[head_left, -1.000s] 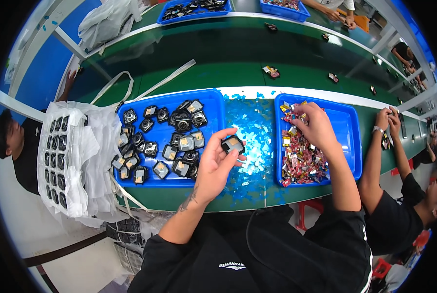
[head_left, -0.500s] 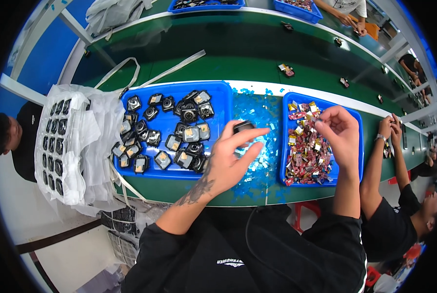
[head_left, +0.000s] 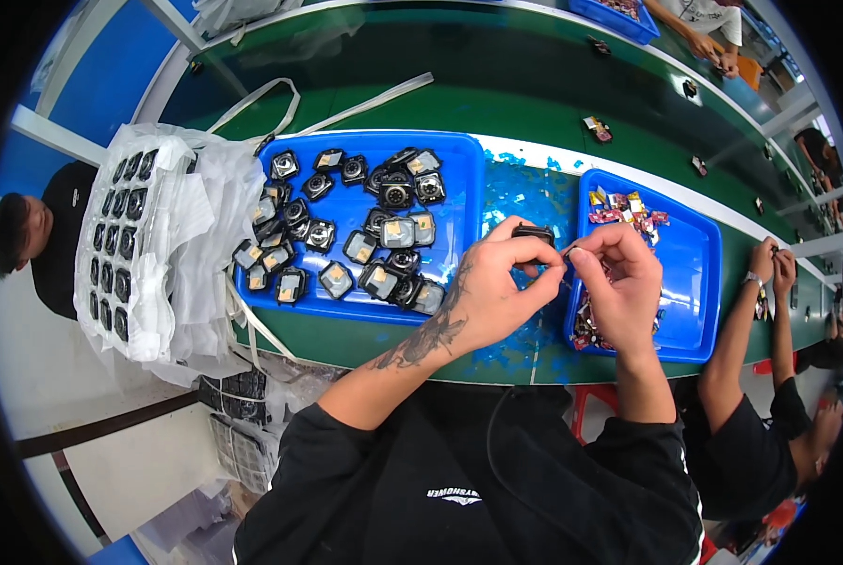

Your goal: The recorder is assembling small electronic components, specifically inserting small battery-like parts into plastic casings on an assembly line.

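Note:
My left hand (head_left: 504, 287) holds a black watch case (head_left: 533, 232) between its curled fingers, over the strip of table between two blue trays. My right hand (head_left: 621, 287) is closed in a pinch and its fingertips meet the left ones at the case's right side. What sits in that pinch is too small to make out. Left of my hands, a blue tray (head_left: 346, 141) bears several similar black cases (head_left: 395, 195), some with grey backs and tan patches. Partly behind my right hand, another blue tray (head_left: 699, 282) contains a heap of small red and yellow flexible parts (head_left: 629, 209).
A stack of white moulded trays (head_left: 148, 245) with black pieces stands at the left, beside a person (head_left: 49, 235). Blue film scraps (head_left: 520, 179) litter the green table. Beyond a white rail (head_left: 534, 155), small parts lie on a green surface. A co-worker's hands (head_left: 770, 264) are at the right.
My right hand has moved left from over the right tray to meet my left hand. The left hand's fingers have curled in around the case. The whole view has shifted slightly.

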